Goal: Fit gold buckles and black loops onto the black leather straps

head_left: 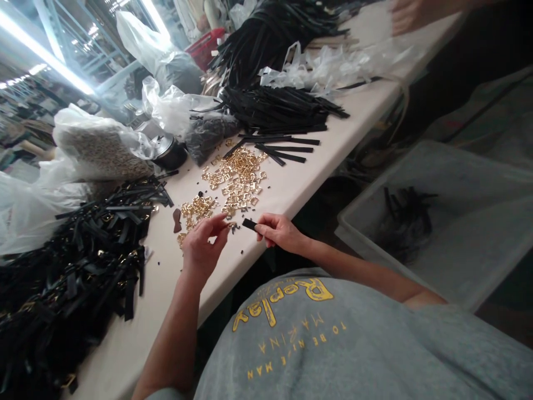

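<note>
My right hand (281, 232) pinches a short black strap (250, 224) between thumb and fingers, its free end pointing left over the table. My left hand (204, 241) is curled, thumb and forefinger closing at the tips on a small gold buckle (232, 225), which my fingers partly cover. The two hands are a short gap apart, near the table's edge. Just beyond them lies a heap of loose gold buckles (244, 166), with a smaller pile of buckles (197, 206) beside my left hand. Tiny dark bits are scattered around.
Black straps with gold buckles (95, 244) are heaped at left. A brown bow-shaped piece (177, 220), a dark tin (170, 151), plastic bags (100, 141) and a pile of black straps (278, 108) share the table (308, 180). Another person's hand (420, 15) is at top right; a translucent bin (437, 222) stands below.
</note>
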`<move>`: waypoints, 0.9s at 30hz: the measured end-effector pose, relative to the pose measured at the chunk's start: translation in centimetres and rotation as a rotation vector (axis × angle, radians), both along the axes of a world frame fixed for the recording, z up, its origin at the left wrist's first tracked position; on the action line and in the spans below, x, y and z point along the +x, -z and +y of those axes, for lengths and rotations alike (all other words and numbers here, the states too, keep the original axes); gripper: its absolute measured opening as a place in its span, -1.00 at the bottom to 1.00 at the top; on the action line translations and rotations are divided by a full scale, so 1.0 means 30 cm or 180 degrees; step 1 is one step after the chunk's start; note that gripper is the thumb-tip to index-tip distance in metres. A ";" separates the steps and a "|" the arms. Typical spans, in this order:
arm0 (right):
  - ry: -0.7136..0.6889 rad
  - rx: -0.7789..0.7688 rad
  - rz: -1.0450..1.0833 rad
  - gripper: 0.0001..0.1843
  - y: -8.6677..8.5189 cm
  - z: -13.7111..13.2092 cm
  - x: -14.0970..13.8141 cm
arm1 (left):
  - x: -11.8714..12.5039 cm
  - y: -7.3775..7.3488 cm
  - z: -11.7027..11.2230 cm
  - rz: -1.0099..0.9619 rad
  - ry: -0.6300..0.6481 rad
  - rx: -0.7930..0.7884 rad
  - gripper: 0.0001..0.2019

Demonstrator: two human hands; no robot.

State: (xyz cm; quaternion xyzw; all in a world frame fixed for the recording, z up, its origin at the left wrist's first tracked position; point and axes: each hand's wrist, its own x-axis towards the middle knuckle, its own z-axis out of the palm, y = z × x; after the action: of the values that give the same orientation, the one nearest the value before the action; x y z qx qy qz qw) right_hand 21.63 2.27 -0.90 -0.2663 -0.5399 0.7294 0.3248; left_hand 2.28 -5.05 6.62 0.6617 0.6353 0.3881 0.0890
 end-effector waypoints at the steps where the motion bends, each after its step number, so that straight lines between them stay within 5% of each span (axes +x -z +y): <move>1: 0.0048 -0.0002 0.0046 -0.67 -0.005 0.003 0.002 | 0.009 0.009 0.001 -0.0396 -0.0006 -0.0105 -0.73; 5: 0.0011 -0.0017 0.0174 -0.68 -0.028 0.002 0.009 | 0.040 0.043 0.017 -0.1752 -0.0145 -0.0290 -0.76; 11: -0.0177 -0.0151 0.0262 -0.70 -0.047 -0.021 0.017 | 0.070 0.054 0.033 -0.2465 -0.0227 -0.0363 -0.78; 22: -0.0938 -0.1414 0.0959 -0.69 -0.081 -0.048 0.000 | 0.114 0.062 0.030 -0.2239 0.0013 -0.0174 -0.77; 27: -0.1209 -0.1568 0.1038 -0.73 -0.072 -0.065 0.000 | 0.108 0.071 0.030 -0.1695 -0.0270 -0.0184 -0.78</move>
State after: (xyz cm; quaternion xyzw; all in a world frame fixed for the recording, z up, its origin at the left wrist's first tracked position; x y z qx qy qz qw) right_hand 21.61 0.33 1.27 -0.1114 -0.3287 0.9181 0.1913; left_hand 5.53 -4.15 4.48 0.5063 0.6275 0.5335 0.2555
